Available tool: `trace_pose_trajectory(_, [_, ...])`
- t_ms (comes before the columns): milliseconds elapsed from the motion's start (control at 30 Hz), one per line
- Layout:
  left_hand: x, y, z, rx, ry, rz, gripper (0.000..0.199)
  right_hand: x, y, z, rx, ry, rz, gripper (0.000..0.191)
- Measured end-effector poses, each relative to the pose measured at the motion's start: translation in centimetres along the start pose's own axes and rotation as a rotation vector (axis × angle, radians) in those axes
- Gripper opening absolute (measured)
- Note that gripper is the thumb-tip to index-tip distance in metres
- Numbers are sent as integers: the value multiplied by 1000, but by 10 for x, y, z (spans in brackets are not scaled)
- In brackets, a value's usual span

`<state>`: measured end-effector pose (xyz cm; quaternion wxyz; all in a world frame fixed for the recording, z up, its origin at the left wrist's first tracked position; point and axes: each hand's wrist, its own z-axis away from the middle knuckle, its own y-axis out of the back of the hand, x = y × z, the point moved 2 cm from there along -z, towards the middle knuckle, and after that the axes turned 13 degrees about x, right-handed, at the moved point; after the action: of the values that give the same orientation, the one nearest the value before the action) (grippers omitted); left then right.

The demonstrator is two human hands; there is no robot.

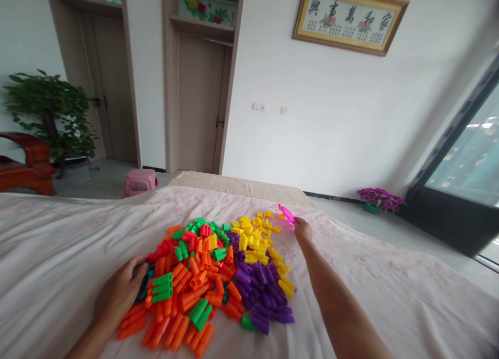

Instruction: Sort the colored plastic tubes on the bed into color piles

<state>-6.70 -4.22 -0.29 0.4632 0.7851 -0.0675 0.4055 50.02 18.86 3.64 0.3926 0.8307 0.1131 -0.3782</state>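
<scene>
A heap of plastic tube-shaped pieces lies on the pale flowered cloth: orange pieces [179, 281] on the near left, purple pieces [265, 289] on the right, yellow pieces [253, 234] behind them, with green and red ones mixed in. At the heap's left edge, my left hand [120, 283] is closed on a dark teal piece [145, 283], partly hidden by the fingers. Beyond the heap on the right, my right hand [303, 230] grips the end of a bright pink plastic piece [287, 213], held just right of the yellow pieces.
The flowered cloth [374, 281] spreads to both sides, with a beige surface [241, 186] beyond it. A pink stool [141, 181], a wooden chair [27, 161] and a leafy plant [49, 114] stand at the left. Purple flowers [382, 199] stand on the floor at right.
</scene>
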Motion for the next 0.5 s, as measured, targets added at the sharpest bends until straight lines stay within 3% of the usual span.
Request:
trace_pose_trajectory(133, [-1, -1, -2, 24, -18, -2, 42, -32, -35, 23, -156, 160, -74, 38])
trace_pose_trajectory(233, [0, -2, -2, 23, -30, -17, 43, -56, -50, 45, -259, 256, -144, 36])
trace_pose_trajectory(500, [9, 4, 4, 14, -19, -32, 44, -101, -46, 109, -470, 427, -309, 33])
